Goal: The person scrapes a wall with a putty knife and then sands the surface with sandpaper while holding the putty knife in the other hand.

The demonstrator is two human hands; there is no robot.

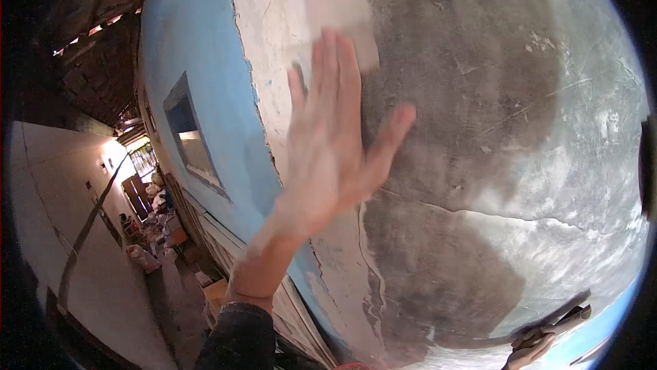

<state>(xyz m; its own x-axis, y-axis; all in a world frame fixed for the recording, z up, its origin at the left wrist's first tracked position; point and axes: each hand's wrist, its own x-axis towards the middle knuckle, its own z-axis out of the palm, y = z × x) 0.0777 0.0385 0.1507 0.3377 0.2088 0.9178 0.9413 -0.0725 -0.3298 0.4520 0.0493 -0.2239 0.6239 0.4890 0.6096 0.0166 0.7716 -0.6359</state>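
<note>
My left hand is raised in front of the wall, fingers stretched out and slightly blurred, holding nothing; whether it touches the surface I cannot tell. Behind it, a whitish strip with chipped edges runs between blue paint and grey plaster. A large dark patch marks the plaster, crossed lower down by a thin crack. At the bottom right, my right hand is closed on a dark, long flat tool close to the wall; its far part is partly hidden.
A small framed opening is set in the blue wall. On the left, a narrow passage runs beside a pale wall, with piled bags and items farther back. Long boards lean low along the blue wall.
</note>
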